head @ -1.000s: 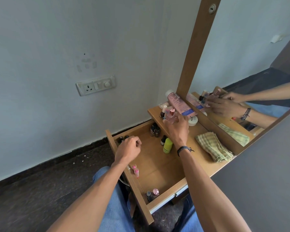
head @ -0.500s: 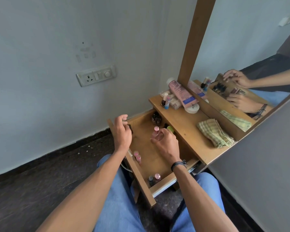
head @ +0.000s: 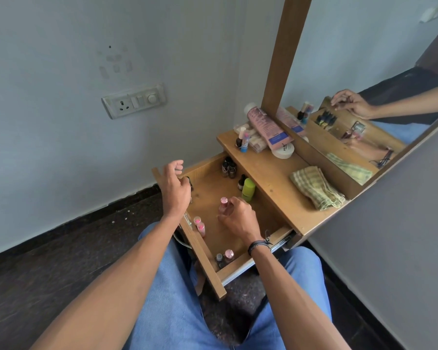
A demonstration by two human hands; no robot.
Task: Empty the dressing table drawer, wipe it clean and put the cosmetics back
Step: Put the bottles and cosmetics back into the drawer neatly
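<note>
The wooden drawer (head: pixel 209 270) is pulled out over my lap. My right hand (head: pixel 238 219) pinches a small pink-capped bottle (head: pixel 223 203) low over the middle of the drawer floor. My left hand (head: pixel 175 190) hovers above the drawer's far left corner with loosely curled fingers and holds nothing; dark bottles sit partly hidden beneath it. Inside lie a green bottle (head: pixel 248 189), dark nail polish bottles (head: pixel 228 168), two pink-capped bottles (head: pixel 199 224) by the left wall, and two more bottles (head: pixel 225 257) at the near corner.
On the table top (head: pixel 271 180) lie a folded checked cloth (head: pixel 316 186), a pink tube (head: pixel 266 125), a white jar (head: pixel 284 150) and small bottles (head: pixel 242 140). A mirror (head: pixel 364 59) stands behind; a wall socket (head: pixel 134 101) is at left.
My right hand came from the table top down into the drawer carrying the pink-capped bottle. My left hand lifted from inside the drawer to above its far left corner.
</note>
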